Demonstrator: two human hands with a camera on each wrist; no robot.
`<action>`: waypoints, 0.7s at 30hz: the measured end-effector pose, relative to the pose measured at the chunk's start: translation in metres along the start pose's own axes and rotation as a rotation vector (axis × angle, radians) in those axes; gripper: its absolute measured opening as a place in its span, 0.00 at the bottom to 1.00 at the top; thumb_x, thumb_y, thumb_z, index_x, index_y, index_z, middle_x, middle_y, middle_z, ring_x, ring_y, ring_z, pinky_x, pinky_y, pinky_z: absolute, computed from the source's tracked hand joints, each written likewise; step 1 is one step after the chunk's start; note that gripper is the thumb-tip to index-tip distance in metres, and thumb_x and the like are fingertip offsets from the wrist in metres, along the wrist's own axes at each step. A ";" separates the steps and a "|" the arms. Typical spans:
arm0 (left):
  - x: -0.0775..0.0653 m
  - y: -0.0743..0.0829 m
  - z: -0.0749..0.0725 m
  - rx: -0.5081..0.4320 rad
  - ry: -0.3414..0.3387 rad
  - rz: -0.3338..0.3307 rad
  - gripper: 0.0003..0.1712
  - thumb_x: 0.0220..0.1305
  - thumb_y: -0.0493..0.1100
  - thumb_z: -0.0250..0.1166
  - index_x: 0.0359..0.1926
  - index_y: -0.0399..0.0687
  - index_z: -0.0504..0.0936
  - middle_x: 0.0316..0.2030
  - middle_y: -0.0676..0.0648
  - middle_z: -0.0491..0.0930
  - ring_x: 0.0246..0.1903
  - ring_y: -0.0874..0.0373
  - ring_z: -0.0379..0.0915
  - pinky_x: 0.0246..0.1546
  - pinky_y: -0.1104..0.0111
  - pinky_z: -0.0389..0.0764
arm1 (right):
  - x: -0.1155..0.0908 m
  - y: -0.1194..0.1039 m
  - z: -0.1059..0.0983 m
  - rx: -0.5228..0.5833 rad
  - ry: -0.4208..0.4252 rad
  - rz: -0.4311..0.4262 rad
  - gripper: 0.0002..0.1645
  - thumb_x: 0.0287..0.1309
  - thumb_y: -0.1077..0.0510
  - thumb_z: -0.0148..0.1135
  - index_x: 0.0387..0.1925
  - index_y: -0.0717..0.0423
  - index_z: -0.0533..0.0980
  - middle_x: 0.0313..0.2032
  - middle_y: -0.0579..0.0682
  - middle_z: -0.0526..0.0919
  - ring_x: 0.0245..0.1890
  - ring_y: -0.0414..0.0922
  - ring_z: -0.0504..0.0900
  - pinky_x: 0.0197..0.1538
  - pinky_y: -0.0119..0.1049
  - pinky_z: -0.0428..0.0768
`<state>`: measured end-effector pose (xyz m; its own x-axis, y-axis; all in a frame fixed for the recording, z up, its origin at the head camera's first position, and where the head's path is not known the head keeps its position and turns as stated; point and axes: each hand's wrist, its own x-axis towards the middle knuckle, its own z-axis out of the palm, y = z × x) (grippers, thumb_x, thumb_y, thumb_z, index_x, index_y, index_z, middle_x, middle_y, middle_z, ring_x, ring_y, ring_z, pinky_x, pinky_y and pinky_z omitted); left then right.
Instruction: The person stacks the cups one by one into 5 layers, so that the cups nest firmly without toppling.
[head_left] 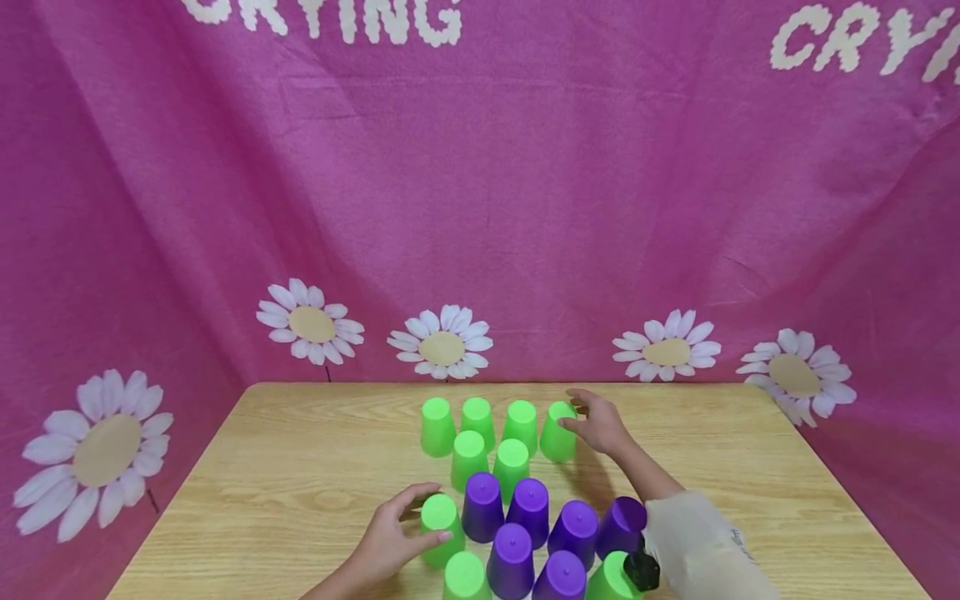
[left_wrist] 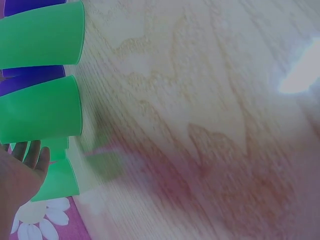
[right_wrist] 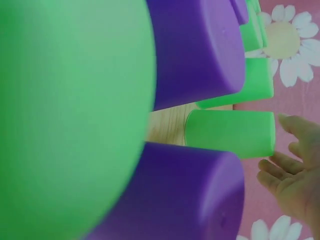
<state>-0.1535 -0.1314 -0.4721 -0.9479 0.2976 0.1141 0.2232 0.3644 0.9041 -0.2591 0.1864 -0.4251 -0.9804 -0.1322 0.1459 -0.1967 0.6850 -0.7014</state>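
My left hand (head_left: 393,533) is at the side of an upside-down green cup (head_left: 442,525) at the left of the group. Its thumb overlaps the cup's front, and a gap shows by the palm. In the left wrist view, the fingers of the left hand (left_wrist: 22,170) extend loosely beside green cups (left_wrist: 42,110). At the back, my right hand (head_left: 600,423) reaches to the rightmost green cup (head_left: 557,437). The right wrist view has the spread fingers of this hand (right_wrist: 297,170) right at the top end of that cup (right_wrist: 232,132).
Upside-down purple cups (head_left: 512,554) stand in the middle, among several green cups (head_left: 470,458). Another green cup (head_left: 465,577) is at the front edge. The wooden table (head_left: 300,467) meets a pink daisy-print cloth (head_left: 525,208) behind.
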 end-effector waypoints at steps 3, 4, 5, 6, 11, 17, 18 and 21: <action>0.000 -0.003 0.000 0.026 0.007 0.011 0.32 0.49 0.46 0.72 0.55 0.40 0.73 0.48 0.45 0.79 0.47 0.61 0.74 0.50 0.66 0.76 | -0.001 -0.003 -0.001 0.021 0.025 -0.036 0.30 0.52 0.65 0.63 0.56 0.74 0.67 0.50 0.73 0.75 0.50 0.65 0.76 0.54 0.53 0.76; 0.000 -0.004 0.000 0.034 0.009 0.019 0.32 0.49 0.46 0.72 0.54 0.40 0.74 0.48 0.45 0.80 0.47 0.62 0.74 0.50 0.66 0.77 | -0.001 -0.004 -0.001 0.015 0.039 -0.050 0.29 0.52 0.65 0.62 0.56 0.74 0.67 0.50 0.72 0.75 0.51 0.65 0.75 0.54 0.54 0.75; 0.000 -0.005 0.000 0.041 0.009 0.023 0.32 0.49 0.46 0.72 0.54 0.40 0.74 0.47 0.44 0.80 0.46 0.63 0.74 0.49 0.66 0.77 | -0.002 -0.006 -0.001 0.008 0.054 -0.056 0.29 0.53 0.65 0.62 0.56 0.73 0.68 0.51 0.71 0.75 0.52 0.65 0.75 0.54 0.54 0.75; 0.000 -0.005 0.000 0.044 0.008 0.032 0.31 0.49 0.46 0.72 0.54 0.40 0.74 0.47 0.44 0.80 0.46 0.63 0.74 0.49 0.67 0.77 | -0.003 -0.008 -0.002 0.000 0.069 -0.059 0.29 0.53 0.64 0.62 0.55 0.73 0.68 0.51 0.71 0.75 0.52 0.65 0.74 0.55 0.54 0.74; 0.000 -0.005 0.002 0.025 0.003 0.059 0.30 0.49 0.44 0.71 0.53 0.39 0.75 0.45 0.43 0.80 0.44 0.63 0.75 0.48 0.68 0.78 | -0.006 -0.015 -0.003 0.001 0.129 -0.056 0.27 0.53 0.65 0.63 0.54 0.72 0.70 0.53 0.70 0.75 0.54 0.65 0.73 0.55 0.55 0.74; 0.000 -0.003 0.003 0.000 0.012 0.077 0.29 0.49 0.43 0.72 0.53 0.40 0.75 0.44 0.43 0.81 0.44 0.64 0.75 0.48 0.69 0.77 | -0.009 -0.021 0.000 0.106 0.127 -0.070 0.25 0.51 0.66 0.64 0.51 0.74 0.71 0.50 0.70 0.77 0.53 0.64 0.75 0.58 0.51 0.74; -0.001 -0.003 0.003 -0.003 0.012 0.076 0.29 0.49 0.43 0.72 0.52 0.40 0.75 0.44 0.43 0.81 0.44 0.64 0.74 0.48 0.69 0.77 | -0.010 -0.022 0.000 0.124 0.123 -0.071 0.25 0.51 0.66 0.64 0.51 0.74 0.72 0.50 0.70 0.77 0.52 0.64 0.75 0.58 0.50 0.74; -0.001 -0.004 0.003 -0.005 0.007 0.071 0.29 0.49 0.43 0.71 0.53 0.39 0.75 0.44 0.43 0.81 0.44 0.64 0.74 0.47 0.70 0.77 | -0.013 -0.024 0.003 0.179 0.107 -0.060 0.24 0.52 0.67 0.64 0.50 0.74 0.72 0.50 0.69 0.77 0.52 0.63 0.76 0.57 0.49 0.74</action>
<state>-0.1526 -0.1306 -0.4765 -0.9314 0.3159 0.1811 0.2888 0.3378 0.8958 -0.2418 0.1694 -0.4125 -0.9624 -0.0862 0.2578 -0.2626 0.5391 -0.8003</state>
